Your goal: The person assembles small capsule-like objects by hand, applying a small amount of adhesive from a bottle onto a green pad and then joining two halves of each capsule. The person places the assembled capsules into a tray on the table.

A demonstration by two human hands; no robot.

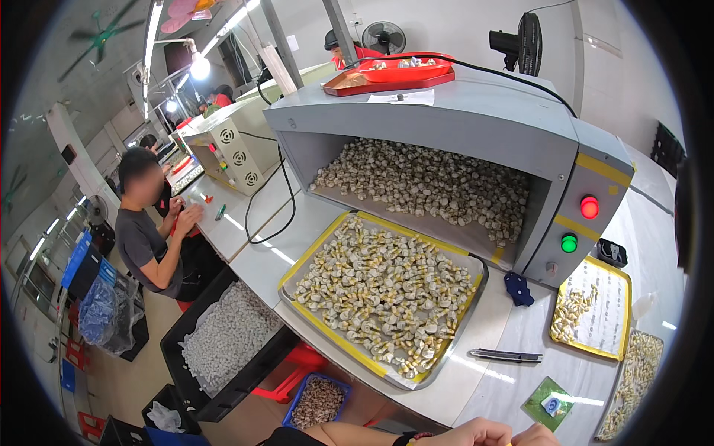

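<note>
Left hand (474,432) and right hand (535,436) are showing unclear grips, five o'clock. Bumping could be spilling the edge-side tray (331,334).

Green mat (534,406), yellow-edged tray (335,343)

Black round-caged fan (529,43) seen far right. Red oval plastic tray (405,73) set on shallow red-brown box (349,86), far side. Translucent blue plastic bags (104,316) piled at left. Grey-shirted co-worker (151,253) seated far left; glowing round white bulb (200,68) hung farther off.

No text, label, number or sign is legible.
</note>
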